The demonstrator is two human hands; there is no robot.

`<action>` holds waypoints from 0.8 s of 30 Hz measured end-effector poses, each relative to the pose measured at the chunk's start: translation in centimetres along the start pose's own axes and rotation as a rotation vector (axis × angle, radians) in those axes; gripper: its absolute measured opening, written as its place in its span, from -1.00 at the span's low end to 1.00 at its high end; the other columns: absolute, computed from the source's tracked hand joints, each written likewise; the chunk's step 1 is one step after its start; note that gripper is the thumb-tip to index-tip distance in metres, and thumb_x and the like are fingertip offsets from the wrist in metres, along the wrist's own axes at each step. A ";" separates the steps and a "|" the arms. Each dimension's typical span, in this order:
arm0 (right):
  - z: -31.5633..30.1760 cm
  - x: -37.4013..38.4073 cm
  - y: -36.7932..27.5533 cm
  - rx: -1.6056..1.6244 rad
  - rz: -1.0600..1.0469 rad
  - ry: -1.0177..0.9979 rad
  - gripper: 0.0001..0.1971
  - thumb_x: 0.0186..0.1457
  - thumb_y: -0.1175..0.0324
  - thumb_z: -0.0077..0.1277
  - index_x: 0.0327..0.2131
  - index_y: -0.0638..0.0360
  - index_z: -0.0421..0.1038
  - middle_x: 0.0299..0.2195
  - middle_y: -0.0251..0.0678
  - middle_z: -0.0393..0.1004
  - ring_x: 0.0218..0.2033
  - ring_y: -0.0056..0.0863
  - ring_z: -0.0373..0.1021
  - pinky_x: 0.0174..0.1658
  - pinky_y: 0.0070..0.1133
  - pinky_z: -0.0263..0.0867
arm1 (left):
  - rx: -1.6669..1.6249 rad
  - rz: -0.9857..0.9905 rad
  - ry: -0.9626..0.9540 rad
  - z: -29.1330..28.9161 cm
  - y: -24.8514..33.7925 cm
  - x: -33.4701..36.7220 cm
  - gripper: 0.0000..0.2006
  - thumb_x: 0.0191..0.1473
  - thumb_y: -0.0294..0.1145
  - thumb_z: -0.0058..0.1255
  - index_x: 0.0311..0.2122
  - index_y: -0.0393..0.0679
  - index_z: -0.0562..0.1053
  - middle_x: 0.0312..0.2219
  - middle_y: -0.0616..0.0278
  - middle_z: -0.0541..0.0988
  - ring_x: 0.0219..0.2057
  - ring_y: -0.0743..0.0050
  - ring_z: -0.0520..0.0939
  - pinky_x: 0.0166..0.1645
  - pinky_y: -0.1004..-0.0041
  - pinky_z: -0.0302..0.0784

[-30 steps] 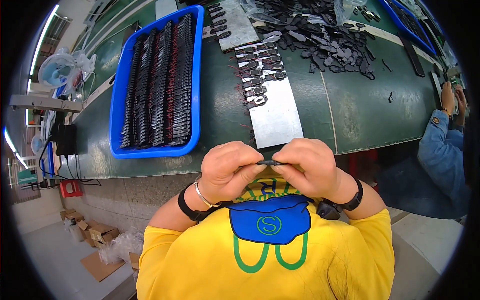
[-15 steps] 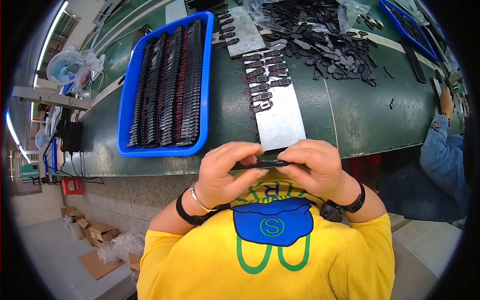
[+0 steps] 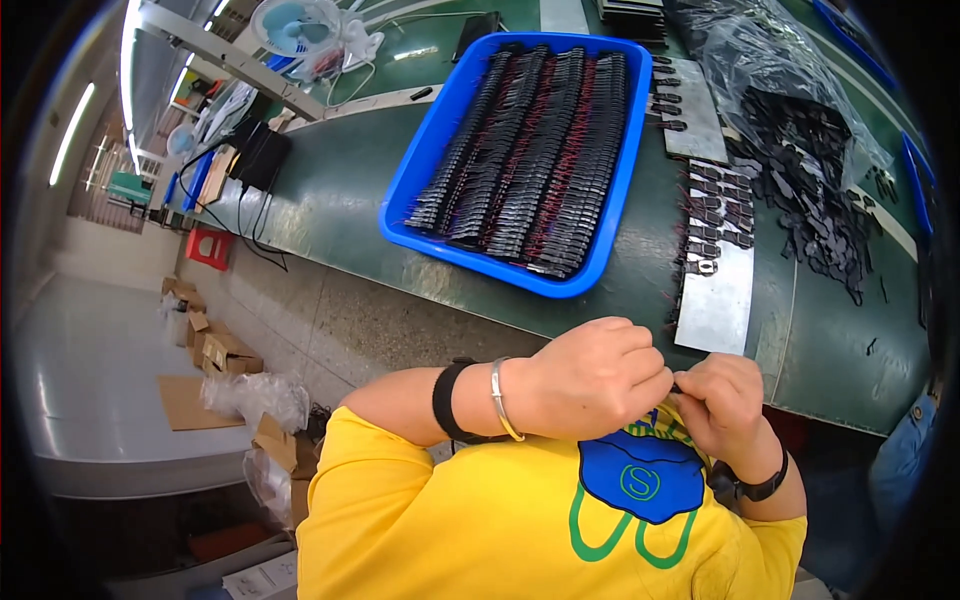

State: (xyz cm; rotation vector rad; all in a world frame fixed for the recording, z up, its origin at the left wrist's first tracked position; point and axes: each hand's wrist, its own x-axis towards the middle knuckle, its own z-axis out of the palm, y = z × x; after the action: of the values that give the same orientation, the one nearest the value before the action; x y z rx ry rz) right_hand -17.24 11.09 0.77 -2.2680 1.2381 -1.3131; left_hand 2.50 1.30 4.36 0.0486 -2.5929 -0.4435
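Note:
My left hand (image 3: 605, 378) is closed, its back turned up and its curled fingers hiding most of what they grip. Against it, my right hand (image 3: 722, 402) pinches a small black part (image 3: 677, 388), of which only a dark end shows between the two hands. Both hands are held close to my chest, just off the table's near edge. Beyond them lies a white board (image 3: 714, 315) bearing several small black parts (image 3: 706, 220) with thin red wires. To the left of the board, a blue tray (image 3: 572, 287) holds dense rows of black parts with red wires.
Loose black flat pieces (image 3: 800, 190) are heaped at the right beside clear plastic film (image 3: 765, 50). Another light board (image 3: 695, 135) lies behind the first. A fan (image 3: 297, 28) stands far left; cartons (image 3: 230, 355) sit on the floor. A co-worker's denim sleeve (image 3: 903, 460) shows at the right.
The view has swung left, so the tray and boards appear farther right. My left hand has turned back-up and closed over the black part, which was more visible between both hands before.

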 end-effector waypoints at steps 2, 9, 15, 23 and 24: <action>0.5 0.8 -0.4 0.050 0.035 -0.009 -0.76 -0.26 0.59 0.19 -0.39 0.27 0.44 -0.56 -0.25 0.46 -0.61 -0.34 0.40 -0.55 -0.52 0.28 | -0.017 -0.002 -0.032 -0.9 -0.3 -0.4 -0.80 -0.29 -0.50 0.09 -0.41 -0.20 0.50 -0.52 0.26 0.49 -0.51 0.36 0.52 -0.46 0.44 0.41; -1.6 1.4 0.5 0.011 0.213 -0.036 -0.77 -0.20 0.60 0.16 -0.36 0.26 0.44 -0.54 -0.25 0.48 -0.57 -0.34 0.41 -0.48 -0.50 0.28 | 0.246 -0.213 0.087 -8.8 -5.6 -4.8 -0.86 -0.22 -0.56 0.15 -0.43 -0.18 0.52 -0.55 0.24 0.54 -0.54 0.33 0.53 -0.45 0.42 0.44; -3.8 -3.8 2.5 -0.302 0.246 0.165 -0.85 -0.12 0.63 0.10 -0.38 0.29 0.44 -0.57 -0.22 0.45 -0.58 -0.34 0.37 -0.48 -0.57 0.22 | 0.382 -0.559 0.026 -16.2 -9.2 -9.9 -0.89 -0.20 -0.52 0.19 -0.45 -0.16 0.55 -0.50 0.23 0.57 -0.46 0.24 0.55 -0.33 0.37 0.48; -3.8 -5.8 2.7 -0.290 0.395 0.237 -0.89 0.05 0.68 -0.05 -0.32 0.37 0.42 -0.56 -0.25 0.42 -0.56 -0.53 0.30 -0.46 -0.67 0.21 | 0.382 -0.525 -0.322 -16.2 -11.0 -9.5 -0.87 -0.22 -0.50 0.20 -0.45 -0.14 0.55 -0.50 0.24 0.54 -0.39 0.20 0.55 -0.27 0.32 0.48; -3.8 -5.8 2.6 -0.293 0.391 0.228 -0.89 0.05 0.68 -0.05 -0.32 0.37 0.41 -0.56 -0.25 0.42 -0.56 -0.52 0.30 -0.46 -0.67 0.21 | 0.381 -0.519 -0.369 -16.2 -10.9 -9.4 -0.87 -0.23 -0.49 0.20 -0.45 -0.14 0.54 -0.51 0.24 0.54 -0.38 0.20 0.55 -0.26 0.31 0.48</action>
State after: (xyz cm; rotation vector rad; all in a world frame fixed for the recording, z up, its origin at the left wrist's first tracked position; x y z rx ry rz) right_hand -23.11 14.67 -2.01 -1.9378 1.9491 -1.3338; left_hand 18.04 -12.87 9.69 0.8571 -2.9809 -0.1292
